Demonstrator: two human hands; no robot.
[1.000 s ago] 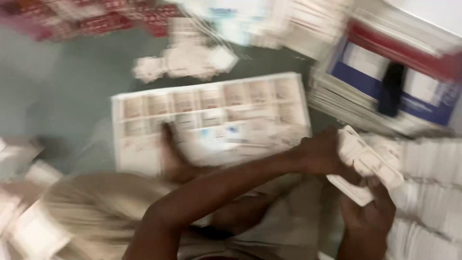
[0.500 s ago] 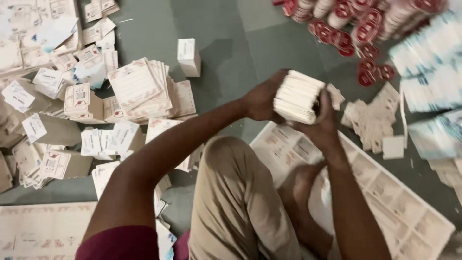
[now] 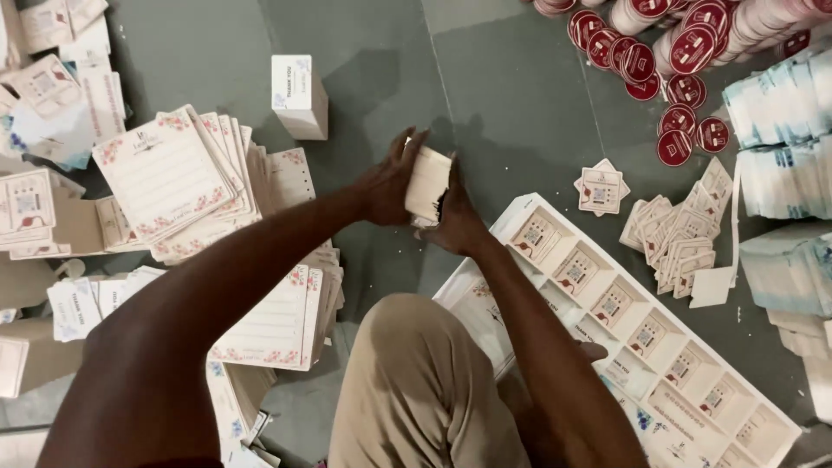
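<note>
Head view shows your left hand [image 3: 386, 186] and right hand [image 3: 457, 221] pressed against opposite sides of a small stack of cream cards [image 3: 428, 185], fingers pinching it upright above the grey floor [image 3: 511, 130], between the white box [image 3: 299, 94] and the compartmented white tray [image 3: 659, 347] by your knee. It looks as if you are squaring the stack, so judge the edges before anything else. Any next move calls for an even squeeze from both sides, because loose cards could slip out and scatter among the floral sheets [image 3: 169, 178].
</note>
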